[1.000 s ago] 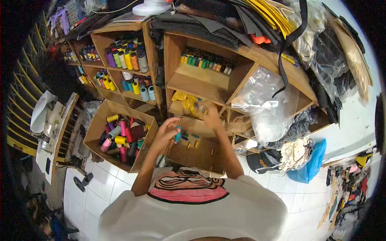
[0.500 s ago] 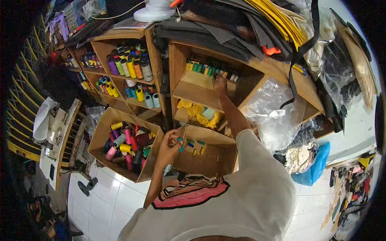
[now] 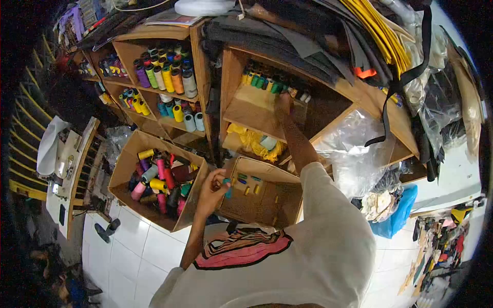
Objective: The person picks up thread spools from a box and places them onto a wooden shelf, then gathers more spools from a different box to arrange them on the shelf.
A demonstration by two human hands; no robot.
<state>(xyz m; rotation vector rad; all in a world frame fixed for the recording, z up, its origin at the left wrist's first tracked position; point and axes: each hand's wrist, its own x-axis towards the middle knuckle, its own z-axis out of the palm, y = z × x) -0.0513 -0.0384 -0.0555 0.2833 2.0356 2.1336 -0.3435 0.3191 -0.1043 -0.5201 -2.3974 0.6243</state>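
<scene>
My left hand (image 3: pixel 213 190) is closed around a teal thread spool (image 3: pixel 227 188), above the left edge of an open cardboard box (image 3: pixel 272 209). In that box lie several small spools (image 3: pixel 247 190), green, blue and yellow. My right hand (image 3: pixel 283 107) reaches into a wooden shelf compartment (image 3: pixel 251 105), its fingers drawn together at the front of the standing rows of small thread spools (image 3: pixel 261 82). What its fingertips hold, if anything, is too blurred to make out.
A second cardboard box (image 3: pixel 120 177) full of large thread cones stands left. More cones (image 3: pixel 167 81) fill the left shelf. Yellow material (image 3: pixel 249 142) lies in the lower compartment. Clear plastic bags (image 3: pixel 354 149) hang at the right, and dark fabric (image 3: pixel 277 43) covers the shelf top.
The view has shifted slightly. My right hand is still at the spool rows, a little lower in the picture. My left hand keeps the teal spool near the box edge.
</scene>
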